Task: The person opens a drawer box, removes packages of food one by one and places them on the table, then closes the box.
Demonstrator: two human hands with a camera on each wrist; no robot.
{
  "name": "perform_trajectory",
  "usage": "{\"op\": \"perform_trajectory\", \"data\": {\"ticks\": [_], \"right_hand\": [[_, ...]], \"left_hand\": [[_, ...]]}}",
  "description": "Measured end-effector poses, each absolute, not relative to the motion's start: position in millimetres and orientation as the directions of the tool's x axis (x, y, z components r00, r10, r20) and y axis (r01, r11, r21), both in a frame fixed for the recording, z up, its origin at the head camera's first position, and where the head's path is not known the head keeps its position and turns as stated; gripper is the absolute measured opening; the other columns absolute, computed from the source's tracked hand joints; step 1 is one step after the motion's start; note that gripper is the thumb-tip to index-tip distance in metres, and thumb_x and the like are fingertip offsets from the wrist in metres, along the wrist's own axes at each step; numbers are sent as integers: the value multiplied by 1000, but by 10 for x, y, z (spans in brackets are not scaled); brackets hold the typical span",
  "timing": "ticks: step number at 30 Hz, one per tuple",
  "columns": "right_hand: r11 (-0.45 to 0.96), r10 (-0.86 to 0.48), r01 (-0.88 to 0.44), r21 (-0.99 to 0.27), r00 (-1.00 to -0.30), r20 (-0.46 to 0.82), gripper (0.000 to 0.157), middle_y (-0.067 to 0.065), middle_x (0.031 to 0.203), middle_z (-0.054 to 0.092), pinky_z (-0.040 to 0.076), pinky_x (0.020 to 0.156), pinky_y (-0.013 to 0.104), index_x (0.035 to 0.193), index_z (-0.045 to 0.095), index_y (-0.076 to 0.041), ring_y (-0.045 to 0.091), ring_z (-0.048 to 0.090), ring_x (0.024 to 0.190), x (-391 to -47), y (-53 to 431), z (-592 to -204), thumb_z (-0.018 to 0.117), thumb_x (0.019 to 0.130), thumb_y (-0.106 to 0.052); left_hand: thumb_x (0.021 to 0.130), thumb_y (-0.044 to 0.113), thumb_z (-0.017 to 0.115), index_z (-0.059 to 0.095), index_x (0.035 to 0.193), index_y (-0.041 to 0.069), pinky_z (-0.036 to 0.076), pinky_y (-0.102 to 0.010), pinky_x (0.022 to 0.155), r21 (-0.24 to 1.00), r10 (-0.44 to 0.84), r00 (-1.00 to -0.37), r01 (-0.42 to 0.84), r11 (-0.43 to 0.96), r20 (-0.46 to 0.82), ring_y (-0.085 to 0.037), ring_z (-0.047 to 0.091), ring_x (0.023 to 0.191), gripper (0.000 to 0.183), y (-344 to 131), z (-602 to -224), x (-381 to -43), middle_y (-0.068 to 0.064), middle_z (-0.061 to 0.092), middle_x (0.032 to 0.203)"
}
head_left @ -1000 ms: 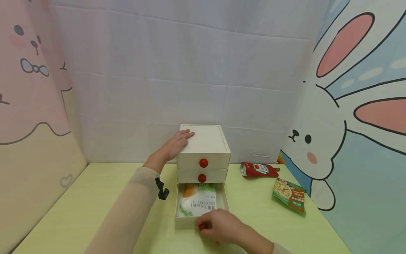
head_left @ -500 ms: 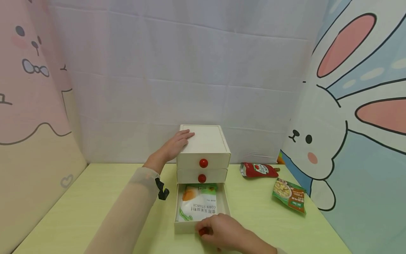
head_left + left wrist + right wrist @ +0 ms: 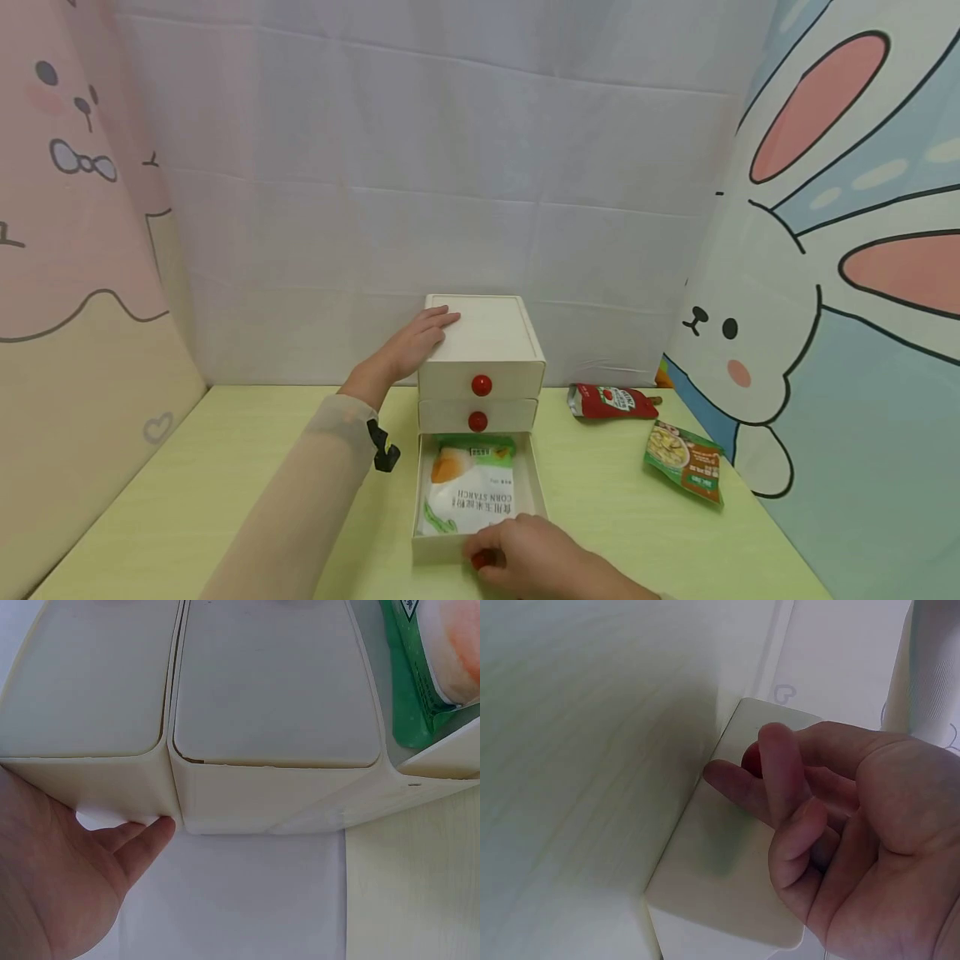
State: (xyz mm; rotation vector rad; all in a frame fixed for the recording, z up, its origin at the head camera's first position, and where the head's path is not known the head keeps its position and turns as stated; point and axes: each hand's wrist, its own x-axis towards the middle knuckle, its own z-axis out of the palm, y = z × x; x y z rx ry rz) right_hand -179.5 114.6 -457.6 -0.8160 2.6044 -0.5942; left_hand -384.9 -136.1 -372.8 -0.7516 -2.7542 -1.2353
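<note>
A white drawer cabinet point(image 3: 491, 329) with red round knobs stands on the table; its bottom drawer point(image 3: 442, 548) is pulled out towards me. Inside that drawer lies a white and green bag of corn starch point(image 3: 472, 492). My right hand point(image 3: 528, 554) pinches the bottom drawer's red knob point(image 3: 482, 559) between thumb and fingers; in the right wrist view the knob point(image 3: 751, 759) is partly hidden by them. My left hand point(image 3: 408, 343) rests on the cabinet's top left edge, fingers straight. In the left wrist view, the left hand point(image 3: 71, 862) lies against the cabinet's side.
On the right of the table lie a red ketchup pouch point(image 3: 613, 402) and a green and brown food packet point(image 3: 684, 461). The upper two drawers point(image 3: 450, 382) are closed. A white curtain point(image 3: 450, 167) hangs close behind the cabinet.
The bottom drawer has slid further out towards me with my right hand on its knob, and more of the corn starch bag shows. My left hand has stayed in place.
</note>
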Motion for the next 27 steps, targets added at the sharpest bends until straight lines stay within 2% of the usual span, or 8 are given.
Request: {"op": "perform_trajectory", "data": {"ticks": [4, 21, 24, 27], "right_hand": [[754, -592, -436, -491, -776, -219, 16, -23, 99, 75, 60, 89, 21, 118, 85, -28, -5, 60, 83, -1773, 1144, -4582, 77, 104, -24], [758, -611, -461, -462, -750, -254, 20, -24, 95, 68, 52, 77, 18, 125, 80, -30, -4, 56, 78, -1706, 1182, -4576, 75, 106, -27], [733, -634, -471, -490, -734, -242, 22, -24, 91, 65, 52, 75, 17, 129, 79, -31, -5, 56, 78, -1691, 1217, -4538, 73, 107, -30], [687, -643, -451, -570, -743, -187, 21, -24, 84, 65, 50, 69, 17, 127, 81, -31, -6, 56, 73, -1698, 1253, -4456, 71, 108, -34]], "left_hand": [[114, 25, 29, 39, 172, 12, 16, -65, 137, 695, 417, -882, 442, 567, 220, -41, 12, 172, 60, -1365, -3718, -3839, -13, 20, 185], [114, 25, 29, 40, 172, 13, 16, -63, 138, 685, 418, -880, 448, 574, 225, -40, 13, 172, 60, -1364, -3752, -3878, -13, 21, 184], [114, 25, 30, 40, 172, 13, 16, -63, 138, 687, 418, -880, 447, 572, 225, -39, 12, 172, 60, -1364, -3754, -3876, -12, 21, 184], [114, 25, 30, 40, 172, 13, 16, -63, 138, 685, 420, -879, 450, 572, 227, -40, 13, 172, 60, -1357, -3749, -3877, -13, 21, 184]]}}
